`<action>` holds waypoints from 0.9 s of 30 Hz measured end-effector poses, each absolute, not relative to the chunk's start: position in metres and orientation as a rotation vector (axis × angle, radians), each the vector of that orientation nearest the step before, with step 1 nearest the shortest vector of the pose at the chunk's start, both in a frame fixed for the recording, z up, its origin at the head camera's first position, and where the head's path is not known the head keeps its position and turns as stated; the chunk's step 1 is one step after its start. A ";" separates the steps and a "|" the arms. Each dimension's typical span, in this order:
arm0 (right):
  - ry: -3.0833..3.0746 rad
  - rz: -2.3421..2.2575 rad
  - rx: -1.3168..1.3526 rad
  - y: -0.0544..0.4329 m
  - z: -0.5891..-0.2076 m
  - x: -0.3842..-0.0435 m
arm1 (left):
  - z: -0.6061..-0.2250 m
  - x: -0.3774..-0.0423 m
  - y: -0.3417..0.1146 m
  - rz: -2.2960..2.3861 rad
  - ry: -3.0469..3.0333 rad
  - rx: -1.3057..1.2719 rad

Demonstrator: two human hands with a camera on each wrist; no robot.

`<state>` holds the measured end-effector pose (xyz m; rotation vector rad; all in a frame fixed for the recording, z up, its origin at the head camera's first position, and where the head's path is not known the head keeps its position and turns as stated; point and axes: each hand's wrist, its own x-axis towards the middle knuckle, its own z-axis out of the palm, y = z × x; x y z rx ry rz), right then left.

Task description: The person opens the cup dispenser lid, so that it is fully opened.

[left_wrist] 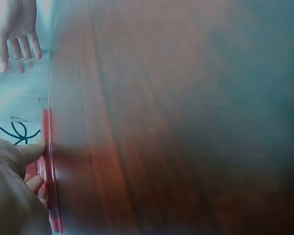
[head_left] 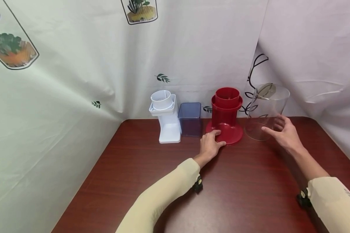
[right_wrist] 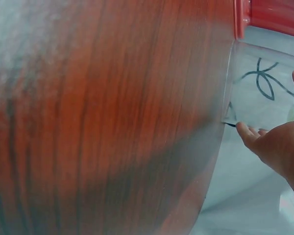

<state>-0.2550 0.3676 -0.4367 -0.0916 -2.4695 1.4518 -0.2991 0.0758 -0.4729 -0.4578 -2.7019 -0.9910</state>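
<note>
A red stand with a round base and a cup-shaped top stands at the back of the table. My left hand grips the front left rim of its base, thumb and fingers set apart along the edge. In the left wrist view, the thumb and a bent finger meet the red rim. Right of the stand is a tall clear cylinder, upright. My right hand is at its lower right side, thumb and fingers spread apart. Whether the right fingertips touch the cylinder, I cannot tell.
Left of the red stand stands a bluish see-through square container. Beside it is a white stand with a round cup on top. A patterned white cloth hangs behind the brown table and along its sides.
</note>
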 end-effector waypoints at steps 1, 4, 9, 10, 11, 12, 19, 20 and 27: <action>-2.469 1.451 -0.091 0.367 -0.437 -0.255 | -0.473 -0.300 0.076 -0.986 -2.697 -0.455; -2.464 1.454 -0.089 0.366 -0.437 -0.254 | -0.473 -0.301 0.077 -0.986 -2.700 -0.443; -2.452 1.460 -0.107 0.365 -0.438 -0.253 | -0.471 -0.304 0.077 -1.009 -2.712 -0.437; -2.451 1.460 -0.114 0.364 -0.437 -0.252 | -0.471 -0.304 0.077 -1.028 -2.716 -0.439; -2.454 1.453 -0.124 0.364 -0.437 -0.251 | -0.470 -0.305 0.076 -1.056 -2.717 -0.442; -2.458 1.445 -0.133 0.363 -0.437 -0.251 | -0.470 -0.306 0.075 -1.092 -2.718 -0.447; -2.472 1.434 -0.174 0.353 -0.435 -0.242 | -0.466 -0.308 0.063 -1.418 -2.670 -0.475; -2.472 1.435 -0.180 0.352 -0.435 -0.241 | -0.466 -0.307 0.061 -1.456 -2.656 -0.475; -2.469 1.408 -0.211 0.342 -0.436 -0.232 | -0.463 -0.303 0.052 -1.618 -2.603 -0.441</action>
